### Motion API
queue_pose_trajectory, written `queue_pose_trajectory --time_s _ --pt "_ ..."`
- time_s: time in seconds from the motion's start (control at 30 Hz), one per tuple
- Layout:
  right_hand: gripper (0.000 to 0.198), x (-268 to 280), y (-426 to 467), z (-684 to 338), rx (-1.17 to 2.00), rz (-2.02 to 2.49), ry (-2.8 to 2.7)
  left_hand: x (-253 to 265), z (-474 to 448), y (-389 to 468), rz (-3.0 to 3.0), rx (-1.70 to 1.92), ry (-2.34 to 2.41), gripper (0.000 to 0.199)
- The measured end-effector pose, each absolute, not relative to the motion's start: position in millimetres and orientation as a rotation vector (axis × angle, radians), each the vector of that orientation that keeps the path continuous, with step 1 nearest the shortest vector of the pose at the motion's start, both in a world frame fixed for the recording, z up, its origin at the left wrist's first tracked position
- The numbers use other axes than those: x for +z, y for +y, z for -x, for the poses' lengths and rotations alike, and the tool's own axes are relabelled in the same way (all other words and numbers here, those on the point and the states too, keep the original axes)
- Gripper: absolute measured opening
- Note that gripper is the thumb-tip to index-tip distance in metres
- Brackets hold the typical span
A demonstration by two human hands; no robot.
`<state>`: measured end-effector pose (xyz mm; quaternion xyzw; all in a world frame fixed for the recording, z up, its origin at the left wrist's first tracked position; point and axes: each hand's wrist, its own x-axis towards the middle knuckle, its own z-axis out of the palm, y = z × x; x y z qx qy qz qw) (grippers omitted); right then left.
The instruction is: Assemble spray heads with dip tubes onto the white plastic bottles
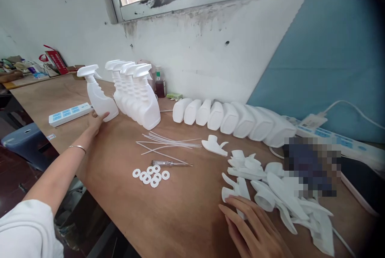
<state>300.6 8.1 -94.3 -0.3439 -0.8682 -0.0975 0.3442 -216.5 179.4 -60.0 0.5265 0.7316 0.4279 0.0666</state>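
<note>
At the far left, my left hand (98, 121) has its fingers around the base of a white spray bottle (101, 99) with its trigger head on; the bottle leans a little. Beside it stands a row of similar assembled spray bottles (150, 105). My right hand (255, 228) reaches in from the lower right, its fingers stretched out over a loose white trigger sprayer head (240, 188) and touching or nearly touching it. A heap of more sprayer heads (282, 190) lies just beyond. One single sprayer head (213, 146) rests apart, further back.
Several bottles without heads (230, 117) lie in a row near the wall. Mid-table are thin white tubes (168, 142), a screwdriver (168, 163) and white ring washers (150, 176). Power strips (70, 113) lie left and right. A dark bottle (160, 85) stands behind.
</note>
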Motion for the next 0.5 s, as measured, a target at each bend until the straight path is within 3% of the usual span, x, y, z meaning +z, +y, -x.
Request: queue_pose_trajectory --time_s 0.23,0.37,0.5 --pt "0.028 -88 0 -299 -0.209 0.790 -2.251 -63 210 151 -1.231 1.289 2.546 0.031" --pt "0.026 -83 -7 -298 -0.151 0.663 -2.221 -58 190 86 -1.334 1.237 2.672 0.050" --pt "0.025 -77 -16 -299 0.000 0.681 -2.254 -45 168 23 -1.663 1.107 2.648 0.040"
